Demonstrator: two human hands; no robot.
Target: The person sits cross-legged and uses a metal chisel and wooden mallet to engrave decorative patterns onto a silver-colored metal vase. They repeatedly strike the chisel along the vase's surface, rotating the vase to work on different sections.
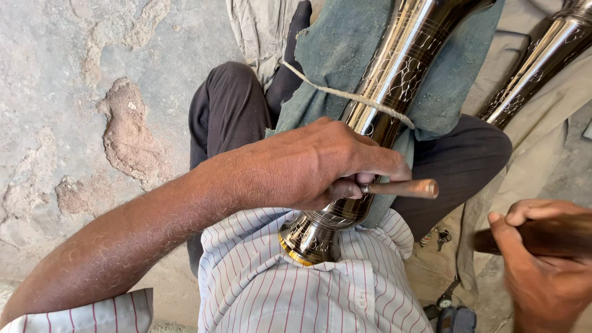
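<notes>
Dark polished metal vase [376,105], patterned with fine pale lines, lying slantwise along the lap, gold-rimmed end [302,246] pressed against the striped shirt [296,290], other end running off the top edge. Wrapped at mid-length in a grey-green cloth [339,49] and tied round with one cord [345,94]. Left hand [314,163] laid over the lower body of the vase, knuckles up, fingers curled tight round a short copper-coloured punch [404,188] that sticks out to the right just beside the metal; whether the hidden tip touches the vase, cannot tell. Left forearm stretched in from the lower left corner, bare to a rolled striped sleeve [92,314]. Right hand [542,271] at the lower right, blurred, well apart from the vase, fingers wrapped closed round a dark wooden handle [536,237] held roughly level; head of that tool out of view. Dark trousers [228,111] on both knees, one to each side of the vase. Second vase [536,61] of the same dark patterned metal lying at the upper right on a pale cloth [536,142], apart from the first. Count: two vases, two hands, one punch, one handle, one cord. Small bunch of keys [439,237] on the ground beside the right thigh, and a dark object [456,317] at the bottom edge, too cut off to name. Rough, patched concrete floor [92,111] filling the left side.
</notes>
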